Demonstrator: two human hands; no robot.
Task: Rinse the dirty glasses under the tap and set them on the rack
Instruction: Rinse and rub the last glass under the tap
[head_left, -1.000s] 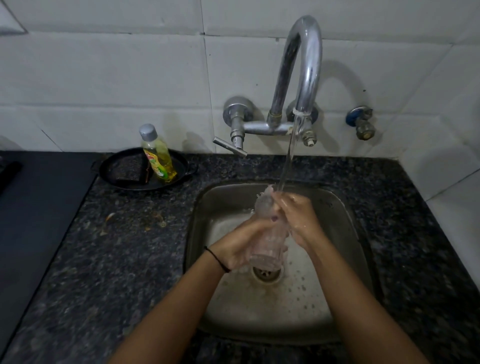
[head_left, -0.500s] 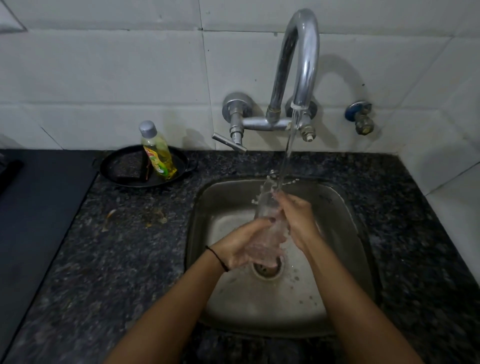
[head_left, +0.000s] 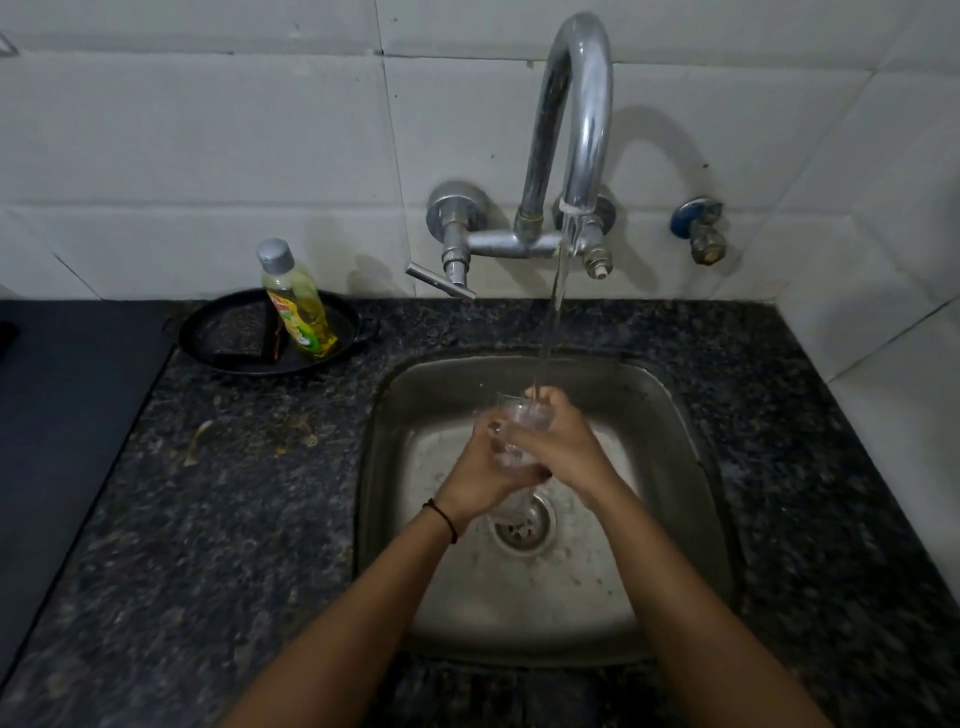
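Here, one clear, tall drinking glass (head_left: 519, 434) is held over the square stainless-steel sink (head_left: 696, 467), directly above the round drain strainer (head_left: 524, 525), with its long axis near upright and its open mouth turned up into the stream that falls from the curved chrome wall tap (head_left: 576, 119). The left hand (head_left: 480, 475) is wrapped around the lower body of the glass, fingers closed on it; the right hand (head_left: 563, 444) is pressed against the upper body and rim, closed on the same glass. Both hands lie equally near, the glass standing between them. No rack is shown, so its direction cannot be told. Counted: one glass, one tap, one sink, one yellow dish-soap bottle (head_left: 298, 306) leaning in one black round pan (head_left: 208, 332) on the speckled dark granite counter (head_left: 234, 493).
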